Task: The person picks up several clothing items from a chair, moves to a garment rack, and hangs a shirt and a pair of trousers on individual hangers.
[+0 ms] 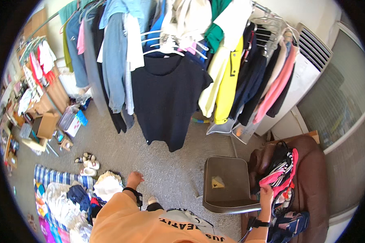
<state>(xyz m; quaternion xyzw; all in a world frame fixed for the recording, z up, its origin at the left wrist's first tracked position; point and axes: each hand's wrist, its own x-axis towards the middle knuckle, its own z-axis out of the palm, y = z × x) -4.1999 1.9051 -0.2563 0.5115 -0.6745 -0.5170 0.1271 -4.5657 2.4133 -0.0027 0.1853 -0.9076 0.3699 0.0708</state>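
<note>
My right hand (266,194) grips the edge of a pink-and-black fabric item (281,174) with white stripes; whether it is a garment or a bag I cannot tell. That item lies in a heap on a brown leather armchair (311,179). My left hand (135,179) hangs over the speckled floor with nothing in it, its fingers loosely apart. Nearest to it, on the left, is a white cloth (109,186) on a pile of clothes. Ahead of me a black short-sleeved top (167,97) hangs on a white hanger from the clothes rail (263,8).
A brown padded chair (226,179) with a torn seat stands between me and the armchair. Clothes lie heaped on a striped blanket (60,174) at left, near several shoes (89,165). Boxes (47,125) stand farther back. A blue bag (292,223) lies at lower right.
</note>
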